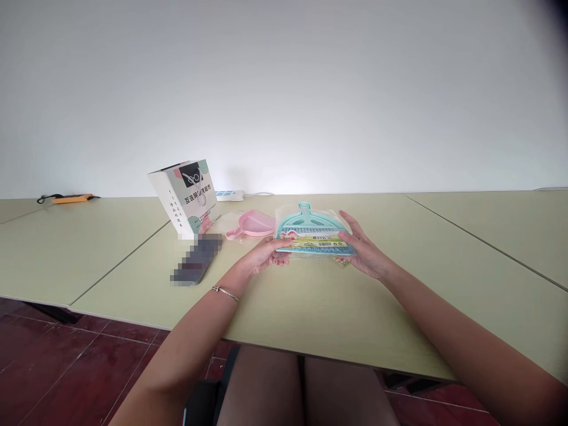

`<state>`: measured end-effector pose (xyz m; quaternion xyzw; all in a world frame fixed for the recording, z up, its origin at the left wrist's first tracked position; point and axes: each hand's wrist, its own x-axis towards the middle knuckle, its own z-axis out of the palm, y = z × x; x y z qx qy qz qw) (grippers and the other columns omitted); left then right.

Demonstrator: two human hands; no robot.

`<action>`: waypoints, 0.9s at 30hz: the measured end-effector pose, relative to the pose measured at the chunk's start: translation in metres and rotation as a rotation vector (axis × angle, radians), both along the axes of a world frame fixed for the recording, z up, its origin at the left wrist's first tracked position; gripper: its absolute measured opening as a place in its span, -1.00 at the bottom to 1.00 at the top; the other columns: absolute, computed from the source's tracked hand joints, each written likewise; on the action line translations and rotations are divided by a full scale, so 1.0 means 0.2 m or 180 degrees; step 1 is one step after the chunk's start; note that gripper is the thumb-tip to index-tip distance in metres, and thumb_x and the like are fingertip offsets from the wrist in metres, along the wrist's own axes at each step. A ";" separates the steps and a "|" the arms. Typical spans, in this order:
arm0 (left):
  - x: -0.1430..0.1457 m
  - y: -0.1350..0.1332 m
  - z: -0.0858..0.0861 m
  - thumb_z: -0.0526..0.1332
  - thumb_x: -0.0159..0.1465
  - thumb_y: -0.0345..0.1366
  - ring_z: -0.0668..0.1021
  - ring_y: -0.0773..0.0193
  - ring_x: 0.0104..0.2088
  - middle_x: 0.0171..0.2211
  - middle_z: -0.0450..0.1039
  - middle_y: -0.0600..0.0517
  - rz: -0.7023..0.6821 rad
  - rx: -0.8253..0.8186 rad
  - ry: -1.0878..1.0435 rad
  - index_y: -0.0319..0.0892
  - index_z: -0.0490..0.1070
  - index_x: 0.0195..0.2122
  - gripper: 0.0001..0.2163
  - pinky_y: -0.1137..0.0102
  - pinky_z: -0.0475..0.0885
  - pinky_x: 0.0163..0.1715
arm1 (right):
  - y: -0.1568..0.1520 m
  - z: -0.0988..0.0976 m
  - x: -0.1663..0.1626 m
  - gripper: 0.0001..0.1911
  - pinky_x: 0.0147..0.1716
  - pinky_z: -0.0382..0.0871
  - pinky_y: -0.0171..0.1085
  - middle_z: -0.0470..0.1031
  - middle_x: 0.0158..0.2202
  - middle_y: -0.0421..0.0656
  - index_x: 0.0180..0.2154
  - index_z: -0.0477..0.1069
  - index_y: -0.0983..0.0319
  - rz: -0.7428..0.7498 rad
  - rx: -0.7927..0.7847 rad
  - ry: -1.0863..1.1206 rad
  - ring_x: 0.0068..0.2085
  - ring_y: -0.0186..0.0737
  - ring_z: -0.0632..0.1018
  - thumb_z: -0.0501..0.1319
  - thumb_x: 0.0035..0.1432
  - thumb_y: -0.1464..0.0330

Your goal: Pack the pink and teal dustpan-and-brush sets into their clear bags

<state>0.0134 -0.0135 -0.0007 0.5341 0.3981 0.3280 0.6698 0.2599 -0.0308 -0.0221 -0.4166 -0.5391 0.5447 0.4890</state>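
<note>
Between my two hands is a turquoise dustpan and brush set (310,222) in a clear plastic wrapper, raised a little over the table with its loop handle pointing away from me. A printed label with a barcode runs across its blue bristles. My left hand (270,251) grips its left end, thumb on top and fingers underneath. My right hand (361,248) holds the right end, the thumb over the label's edge. Behind and left of it, a pink dustpan (255,223) lies on the table, partly in clear plastic.
A white paper bag (189,198) with printed lettering stands at the left. In front of it lies a dark, partly pixelated phone (197,260). Farther back are an orange object with a black strap (73,199) and a white power strip (231,195) by the wall. The table (310,313) has seams.
</note>
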 end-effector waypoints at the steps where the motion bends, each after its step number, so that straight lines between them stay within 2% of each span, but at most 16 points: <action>1: 0.00 0.00 0.00 0.38 -0.05 -0.12 0.44 0.47 -0.64 -0.52 0.41 0.08 0.0024 -0.0008 -0.0007 -0.25 0.41 -0.28 -0.62 0.56 0.25 -0.69 | 0.00 0.00 0.01 -0.15 -0.05 0.42 -0.07 0.19 0.23 -0.22 0.23 -0.11 -0.25 0.0107 -0.0109 -0.0018 0.09 -0.07 0.41 0.28 -0.01 0.10; 4: -0.01 0.00 0.01 0.37 -0.04 -0.14 0.42 0.48 -0.65 -0.54 0.39 0.10 0.0122 -0.0029 -0.0061 -0.25 0.40 -0.28 -0.63 0.56 0.23 -0.70 | -0.01 0.02 0.03 -0.12 0.00 0.38 -0.12 0.26 0.19 -0.27 0.19 0.03 -0.25 0.0275 -0.0108 0.0063 0.05 -0.13 0.45 0.38 -0.12 0.27; 8: -0.02 0.01 0.01 0.35 -0.01 -0.13 0.42 0.47 -0.65 -0.55 0.40 0.09 0.0206 -0.0012 0.0000 -0.24 0.40 -0.28 -0.65 0.55 0.24 -0.69 | -0.02 0.02 0.03 -0.07 -0.06 0.42 -0.16 0.25 0.19 -0.28 0.19 0.04 -0.26 0.0422 0.0077 0.0229 -0.02 -0.19 0.49 0.40 -0.16 0.32; 12: -0.02 0.02 -0.01 0.33 0.02 -0.08 0.47 0.41 -0.58 -0.58 0.42 0.06 0.0241 0.0144 0.0153 -0.25 0.42 -0.32 -0.66 0.51 0.34 -0.57 | 0.00 0.00 0.00 -0.10 -0.16 0.49 -0.23 0.40 0.06 -0.26 0.20 0.08 -0.19 0.0143 0.0065 0.0272 -0.16 -0.27 0.53 0.41 -0.16 0.31; 15: -0.01 0.03 -0.02 0.32 0.04 -0.07 0.54 0.35 -0.46 -0.41 0.51 -0.03 0.0314 0.0221 0.0169 -0.25 0.44 -0.22 -0.62 0.44 0.45 -0.37 | 0.02 -0.03 -0.03 -0.12 -0.06 0.46 -0.21 0.47 -0.02 -0.29 0.19 0.14 -0.12 -0.0173 -0.0053 0.0438 -0.16 -0.29 0.53 0.42 -0.17 0.33; 17: 0.00 0.02 -0.02 0.31 0.05 -0.06 0.57 0.30 -0.41 -0.26 0.53 -0.09 0.0384 0.0280 0.0213 -0.25 0.39 -0.09 -0.53 0.36 0.47 -0.27 | 0.03 -0.04 -0.05 -0.14 0.00 0.42 -0.20 0.49 -0.05 -0.32 0.17 0.18 -0.11 -0.0326 -0.0103 0.0569 -0.13 -0.29 0.54 0.42 -0.18 0.34; 19: 0.01 0.02 -0.02 0.30 0.06 -0.05 0.59 0.23 -0.34 -0.06 0.46 -0.14 0.0548 0.0322 0.0132 -0.18 0.21 0.13 -0.37 0.29 0.47 -0.21 | 0.03 -0.05 -0.05 -0.18 0.01 0.42 -0.18 0.51 -0.10 -0.33 0.13 0.23 -0.10 -0.0451 -0.0162 0.0643 -0.11 -0.26 0.54 0.43 -0.19 0.33; 21: 0.01 0.01 -0.01 0.27 0.09 -0.02 0.58 0.17 -0.21 0.12 0.30 -0.13 0.0611 0.0373 -0.0152 -0.03 -0.10 0.27 -0.21 0.24 0.46 -0.14 | 0.04 -0.05 -0.05 -0.26 0.01 0.43 -0.19 0.53 -0.16 -0.32 0.08 0.30 -0.07 -0.0540 -0.0203 0.0716 -0.11 -0.24 0.55 0.43 -0.19 0.32; 23: 0.01 -0.01 0.00 0.22 0.12 0.02 0.51 0.13 -0.06 0.23 0.13 -0.10 0.0306 0.0567 -0.0354 0.07 -0.24 0.30 -0.19 0.19 0.42 -0.06 | 0.04 -0.05 -0.05 -0.33 0.02 0.42 -0.23 0.54 -0.19 -0.33 0.01 0.35 -0.06 -0.0587 -0.0178 0.0825 -0.13 -0.24 0.56 0.43 -0.20 0.31; 27: -0.01 -0.02 -0.01 0.38 -0.03 -0.11 0.22 0.01 0.22 0.32 -0.09 0.00 -0.0447 0.1581 0.0097 0.16 0.01 0.23 -0.19 0.14 0.30 0.06 | 0.03 -0.04 -0.04 -0.45 0.02 0.41 -0.28 0.55 -0.19 -0.34 -0.09 0.40 -0.06 -0.0574 -0.0006 0.0900 -0.13 -0.28 0.56 0.43 -0.19 0.31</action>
